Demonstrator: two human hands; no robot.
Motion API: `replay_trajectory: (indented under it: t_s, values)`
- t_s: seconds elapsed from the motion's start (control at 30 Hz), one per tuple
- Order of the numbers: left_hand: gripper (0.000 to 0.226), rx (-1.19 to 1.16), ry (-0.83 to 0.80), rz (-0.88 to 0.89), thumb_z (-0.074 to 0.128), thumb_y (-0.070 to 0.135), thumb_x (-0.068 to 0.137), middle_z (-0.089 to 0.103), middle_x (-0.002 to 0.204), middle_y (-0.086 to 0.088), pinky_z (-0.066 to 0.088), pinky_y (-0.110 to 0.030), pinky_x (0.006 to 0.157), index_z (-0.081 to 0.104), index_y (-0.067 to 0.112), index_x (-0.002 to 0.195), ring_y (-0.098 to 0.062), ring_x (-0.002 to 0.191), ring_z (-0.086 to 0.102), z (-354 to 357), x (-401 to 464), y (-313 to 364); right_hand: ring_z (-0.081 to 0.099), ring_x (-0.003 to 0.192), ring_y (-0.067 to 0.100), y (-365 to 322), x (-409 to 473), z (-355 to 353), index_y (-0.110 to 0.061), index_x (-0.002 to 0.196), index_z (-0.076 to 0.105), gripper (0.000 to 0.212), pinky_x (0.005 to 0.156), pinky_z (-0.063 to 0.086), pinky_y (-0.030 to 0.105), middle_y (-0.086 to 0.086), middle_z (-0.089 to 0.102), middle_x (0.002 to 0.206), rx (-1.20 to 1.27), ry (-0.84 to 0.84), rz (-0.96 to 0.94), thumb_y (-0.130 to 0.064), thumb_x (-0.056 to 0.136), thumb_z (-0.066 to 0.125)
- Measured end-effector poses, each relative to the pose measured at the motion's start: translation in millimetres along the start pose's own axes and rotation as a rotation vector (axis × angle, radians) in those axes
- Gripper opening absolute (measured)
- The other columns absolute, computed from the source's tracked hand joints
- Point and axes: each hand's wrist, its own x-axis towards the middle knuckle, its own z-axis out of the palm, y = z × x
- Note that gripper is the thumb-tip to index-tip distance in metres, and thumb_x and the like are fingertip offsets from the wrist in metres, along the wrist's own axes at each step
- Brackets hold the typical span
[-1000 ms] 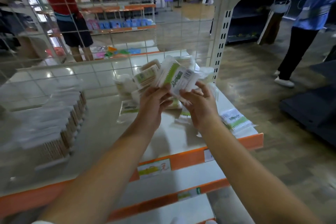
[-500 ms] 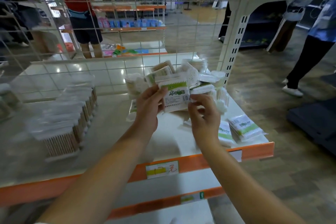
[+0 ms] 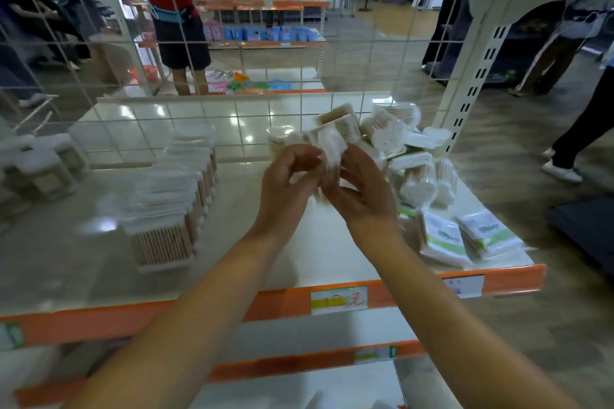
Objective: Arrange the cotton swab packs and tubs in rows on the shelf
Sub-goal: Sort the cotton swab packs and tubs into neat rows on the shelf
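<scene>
A cotton swab pack [image 3: 329,151] is held up above the shelf [image 3: 299,242] between both hands. The left hand [image 3: 285,186] is curled at the pack's left edge, and the right hand [image 3: 362,196] is wrapped under and behind it with fingers bent; the pack is blurred, so its print cannot be read, and it may be that more than one pack is gripped.

Just beyond the hands, a loose heap of packs and tubs [image 3: 388,136] is piled at the back right of the shelf, the clear round tubs [image 3: 422,183] being filled with white-tipped swabs on wooden sticks. To the right of the right hand, two flat green-and-white packs [image 3: 465,236] are laid near the orange front edge [image 3: 511,279].

Well to the left of the left hand, a tidy row of stacked packs [image 3: 172,209] is set, with wooden stick ends showing at its front. Farther left, square tubs [image 3: 43,173] are seen, blurred. A wire grid [image 3: 232,76] is fixed behind the shelf.
</scene>
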Motion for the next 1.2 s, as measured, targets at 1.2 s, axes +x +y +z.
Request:
replay_trajectory:
  t_s: [1.2]
  values:
    - [0.027,0.617,-0.071,-0.034,0.064,0.001,0.082,0.062,0.096,0.012,0.046,-0.007,0.071,0.064,0.025,0.092,0.002,0.086,0.06,-261.6,-38.8,7.8,0.056,0.09,0.016,46.9,-24.6,175.0,-0.006,0.093,0.066,0.022,0.081,0.038,0.003,-0.005,0.052,0.096,-0.469,-0.186,-0.249,-0.008,0.071,0.064]
